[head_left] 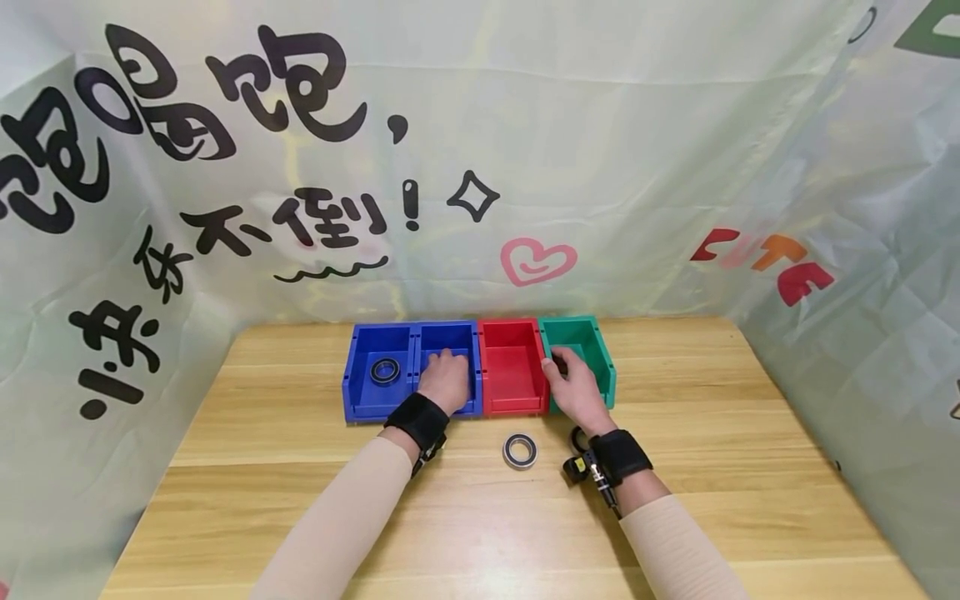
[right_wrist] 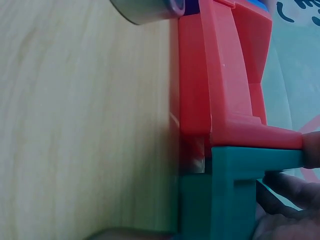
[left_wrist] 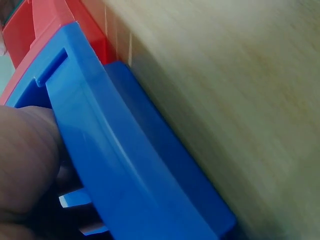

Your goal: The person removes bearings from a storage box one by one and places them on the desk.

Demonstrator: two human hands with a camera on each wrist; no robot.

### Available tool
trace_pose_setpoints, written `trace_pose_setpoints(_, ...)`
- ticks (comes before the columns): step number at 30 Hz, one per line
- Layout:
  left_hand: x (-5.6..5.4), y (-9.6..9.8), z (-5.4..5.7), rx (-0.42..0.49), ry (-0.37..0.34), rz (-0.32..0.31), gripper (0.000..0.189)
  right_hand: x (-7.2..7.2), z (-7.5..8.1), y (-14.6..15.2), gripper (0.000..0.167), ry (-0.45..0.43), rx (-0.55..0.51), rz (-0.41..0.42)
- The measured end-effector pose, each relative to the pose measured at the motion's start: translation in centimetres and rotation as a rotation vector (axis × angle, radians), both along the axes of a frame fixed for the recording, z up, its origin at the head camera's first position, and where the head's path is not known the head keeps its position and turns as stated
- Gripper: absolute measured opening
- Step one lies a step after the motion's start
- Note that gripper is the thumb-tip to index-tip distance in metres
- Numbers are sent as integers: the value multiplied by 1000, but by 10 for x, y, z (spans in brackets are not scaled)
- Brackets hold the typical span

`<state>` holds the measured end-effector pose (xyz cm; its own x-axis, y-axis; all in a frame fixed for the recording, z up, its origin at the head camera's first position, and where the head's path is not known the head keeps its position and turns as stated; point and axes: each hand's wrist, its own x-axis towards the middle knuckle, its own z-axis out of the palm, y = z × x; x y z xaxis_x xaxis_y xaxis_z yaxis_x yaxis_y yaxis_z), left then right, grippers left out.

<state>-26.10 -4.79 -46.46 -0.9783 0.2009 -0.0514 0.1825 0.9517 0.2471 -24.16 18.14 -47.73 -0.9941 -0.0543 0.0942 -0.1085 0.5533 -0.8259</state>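
My left hand (head_left: 445, 381) reaches into the second blue bin (head_left: 472, 406), its fingers bent down inside. Its fingertips are hidden, and I cannot tell whether they hold anything. At the joint between the red bin (head_left: 513, 375) and the green bin (head_left: 606, 375), my right hand (head_left: 576, 387) pinches the adjoining walls. In the right wrist view its thumb (right_wrist: 311, 150) lies on the red side and its fingers (right_wrist: 290, 189) are inside the green bin. A ball bearing (head_left: 507, 451) lies flat on the table before the red bin.
Another bearing (head_left: 375, 373) lies in the leftmost blue bin (head_left: 360, 408). A dark ring (head_left: 577, 438) sits on the table, partly covered by my right wrist. The bins stand in a row near the back of the wooden table (head_left: 285, 467), before a printed cloth (head_left: 637, 150).
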Motion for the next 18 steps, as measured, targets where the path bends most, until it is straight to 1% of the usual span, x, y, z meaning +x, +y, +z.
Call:
trace_pose_setpoints(4,0,-2,0,12,11,-18,25,-1,-1,0,49,3,-3,1)
trace_pose_setpoints(11,5,-4,11,4,60,-63,26,0,2,-1,48,-2,-13,5)
trace_pose_setpoints(18,12,-5,25,37,32,-60,33,1,2,-1,47,-7,-11,-3)
